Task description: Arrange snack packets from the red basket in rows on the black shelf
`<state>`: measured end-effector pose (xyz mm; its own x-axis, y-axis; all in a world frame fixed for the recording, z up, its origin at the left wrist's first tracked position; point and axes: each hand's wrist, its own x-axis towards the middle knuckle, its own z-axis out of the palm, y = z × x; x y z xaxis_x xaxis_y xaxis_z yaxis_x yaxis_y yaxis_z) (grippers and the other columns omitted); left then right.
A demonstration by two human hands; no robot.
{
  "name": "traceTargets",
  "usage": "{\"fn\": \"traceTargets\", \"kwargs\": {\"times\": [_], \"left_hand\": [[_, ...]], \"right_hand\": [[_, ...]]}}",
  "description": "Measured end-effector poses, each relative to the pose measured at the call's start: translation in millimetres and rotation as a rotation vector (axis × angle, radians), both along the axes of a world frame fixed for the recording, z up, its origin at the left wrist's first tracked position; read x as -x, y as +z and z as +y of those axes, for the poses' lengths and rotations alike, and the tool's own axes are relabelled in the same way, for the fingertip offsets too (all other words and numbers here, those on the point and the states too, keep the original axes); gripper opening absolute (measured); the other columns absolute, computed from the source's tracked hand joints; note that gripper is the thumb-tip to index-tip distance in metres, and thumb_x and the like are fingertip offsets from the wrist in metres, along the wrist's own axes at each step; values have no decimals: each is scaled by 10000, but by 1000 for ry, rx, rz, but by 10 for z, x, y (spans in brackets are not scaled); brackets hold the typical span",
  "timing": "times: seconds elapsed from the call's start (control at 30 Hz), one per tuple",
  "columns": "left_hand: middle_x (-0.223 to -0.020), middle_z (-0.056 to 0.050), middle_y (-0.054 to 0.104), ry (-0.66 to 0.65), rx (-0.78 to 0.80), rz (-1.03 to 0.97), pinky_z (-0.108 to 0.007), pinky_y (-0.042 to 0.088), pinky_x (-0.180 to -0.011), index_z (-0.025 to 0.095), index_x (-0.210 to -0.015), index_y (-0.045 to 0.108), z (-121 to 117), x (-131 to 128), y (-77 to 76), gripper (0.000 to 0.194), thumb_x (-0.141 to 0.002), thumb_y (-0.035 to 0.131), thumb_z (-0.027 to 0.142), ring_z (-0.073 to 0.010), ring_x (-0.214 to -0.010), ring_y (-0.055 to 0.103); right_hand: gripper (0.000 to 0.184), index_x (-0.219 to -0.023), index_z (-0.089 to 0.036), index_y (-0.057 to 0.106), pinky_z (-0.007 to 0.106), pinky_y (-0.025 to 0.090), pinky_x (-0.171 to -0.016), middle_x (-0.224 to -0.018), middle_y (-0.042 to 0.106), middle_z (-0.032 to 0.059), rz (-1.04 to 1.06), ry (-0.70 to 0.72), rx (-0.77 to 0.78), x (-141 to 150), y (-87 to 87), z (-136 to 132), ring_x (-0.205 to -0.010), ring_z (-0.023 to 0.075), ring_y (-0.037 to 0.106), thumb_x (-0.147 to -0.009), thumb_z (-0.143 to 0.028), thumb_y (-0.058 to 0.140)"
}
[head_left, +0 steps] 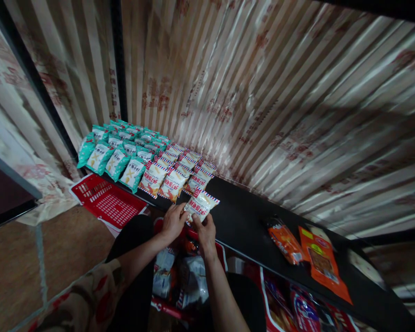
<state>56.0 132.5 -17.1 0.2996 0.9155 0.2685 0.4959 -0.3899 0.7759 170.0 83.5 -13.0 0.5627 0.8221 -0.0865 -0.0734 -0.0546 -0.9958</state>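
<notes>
Between my two hands is a white snack bag (201, 205) with red lettering and a striped edge, held just over the front edge of the black shelf (238, 207). My left hand (174, 222) grips its left side, fingers closed. Its lower right side is pinched by my right hand (204, 233), thumb on the front. Just beyond stand rows of matching white snack bags (173, 183). Left of those, several teal snack bags (133, 173) stand in rows. Below my hands, a red basket (173, 312) between my knees contains more bags.
An empty-looking red basket (107, 203) sits at the left on the tiled floor (14, 263). Orange packets (323, 258) lie on the shelf's right part. Another red basket (269, 318) with packets stands at lower right. A striped curtain (228, 92) hangs behind.
</notes>
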Motion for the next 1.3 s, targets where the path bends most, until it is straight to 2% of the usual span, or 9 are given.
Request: {"fn": "traceTargets", "kwargs": {"times": [0.23, 0.5, 0.67, 0.87, 1.03, 1.3], "left_hand": [[-980, -90, 647, 10, -109, 57, -379, 436, -861, 167, -1123, 560, 107, -45, -29, 288, -859, 483, 253, -228, -939, 550], [-1161, -121, 581, 18, -177, -2, -425, 420, -949, 156, -1234, 454, 98, -119, -214, 360, -890, 379, 231, -233, -1072, 520], [-1338, -143, 455, 0, -187, 6, -453, 351, -1042, 121, -1327, 355, 27, -150, -291, 460, -872, 356, 190, -246, -1243, 409], [-1461, -137, 282, -58, -147, 40, -457, 284, -1094, 103, -1364, 314, -60, -176, -268, 545, -826, 380, 148, -246, -1351, 245], [-1467, -152, 261, -71, -147, 32, -454, 263, -1107, 73, -1356, 333, -60, -192, -231, 533, -827, 365, 133, -248, -1372, 186], [-1467, -136, 270, -45, -137, 34, -461, 258, -1112, 82, -1349, 349, -4, -229, -260, 551, -799, 367, 98, -245, -1377, 165]], "right_hand": [[433, -983, -178, 560, 333, 505, -694, -842, 681, 37, -48, -18, 18, -46, -1, 139, -734, 190, 620, -631, -394, 690], [410, -939, -182, 574, 303, 487, -645, -808, 684, 33, -127, -57, 28, -58, -18, 259, -712, 190, 611, -620, -417, 680], [408, -940, -185, 595, 309, 475, -651, -820, 694, 42, -170, -68, 20, -62, 11, 320, -732, 206, 615, -624, -437, 657], [396, -935, -176, 585, 312, 472, -665, -822, 686, 44, -212, -62, 25, -86, 29, 385, -714, 199, 609, -637, -428, 652], [386, -952, -177, 571, 312, 472, -679, -862, 676, 47, -224, -41, 12, -106, -6, 451, -733, 193, 603, -660, -424, 628], [414, -995, -181, 567, 310, 474, -690, -898, 686, 60, -246, -31, 45, -103, -27, 545, -747, 198, 618, -668, -428, 627]]}}
